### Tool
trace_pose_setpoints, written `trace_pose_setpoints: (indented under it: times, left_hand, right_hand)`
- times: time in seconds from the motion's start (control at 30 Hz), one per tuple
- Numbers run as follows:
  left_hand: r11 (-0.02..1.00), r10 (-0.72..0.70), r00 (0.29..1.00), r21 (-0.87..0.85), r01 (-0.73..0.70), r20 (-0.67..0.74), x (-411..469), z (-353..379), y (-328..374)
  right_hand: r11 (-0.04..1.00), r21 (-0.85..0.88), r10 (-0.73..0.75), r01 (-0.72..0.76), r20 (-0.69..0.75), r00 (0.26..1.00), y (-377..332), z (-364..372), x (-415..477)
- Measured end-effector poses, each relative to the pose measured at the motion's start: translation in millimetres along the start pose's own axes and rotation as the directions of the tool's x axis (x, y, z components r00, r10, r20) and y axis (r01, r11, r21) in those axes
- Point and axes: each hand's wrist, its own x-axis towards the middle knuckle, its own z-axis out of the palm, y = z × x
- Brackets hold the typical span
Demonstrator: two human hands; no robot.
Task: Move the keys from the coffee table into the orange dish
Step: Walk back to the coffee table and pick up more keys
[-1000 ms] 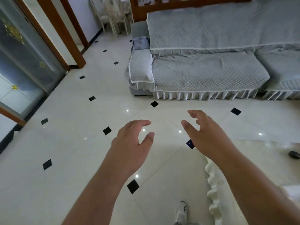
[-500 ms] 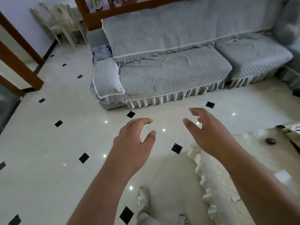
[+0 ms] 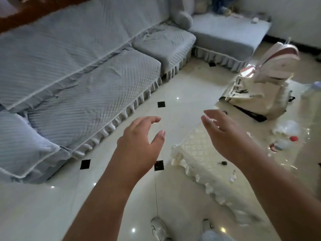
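My left hand [image 3: 139, 141] and my right hand [image 3: 227, 136] are both raised in front of me, fingers spread and curled, holding nothing. The coffee table [image 3: 199, 150] with a cream quilted, frilled cover lies under my right hand. A small dark key-like object [image 3: 222, 163] lies on it just below my right wrist, and a small clear or silvery item [image 3: 232, 177] lies a little nearer to me. I see no orange dish in this view.
A grey quilted sofa [image 3: 78, 84] runs along the left and back. On the table's far end stand a white bag [image 3: 257, 96], a pink-and-white backpack [image 3: 281, 61] and plastic bottles [image 3: 284, 136]. Glossy tiled floor [image 3: 43, 206] lies between sofa and table. My shoes [image 3: 158, 228] show below.
My view has swung to the right: the sofa slid left and more of the coffee table, with the bag, the bottles and the small dark object, came into sight. Both hands stay raised and empty.
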Motion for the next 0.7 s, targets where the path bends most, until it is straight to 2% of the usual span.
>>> trace_pose_setpoints:
  times: [0.13, 0.3, 0.57, 0.7]
  left_hand:
    - [0.994, 0.111, 0.985, -0.025, -0.109, 0.131, 34, 29, 9]
    - [0.980, 0.201, 0.930, -0.048, -0.195, 0.308, 58, 72, 38]
    - [0.958, 0.271, 0.879, -0.024, -0.285, 0.393, 84, 122, 89]
    - [0.942, 0.311, 0.858, -0.016, -0.334, 0.409, 97, 148, 114]
  right_hand:
    - [0.990, -0.023, 0.136, -0.138, -0.082, 0.987, 26, -6, -10]
    - [0.958, 0.040, 0.288, -0.285, -0.160, 0.944, 70, -30, -25]
    - [0.927, 0.183, 0.365, -0.327, -0.242, 0.899, 133, -65, -12]
    - [0.927, 0.174, 0.369, -0.332, -0.272, 0.889, 157, -79, -4]
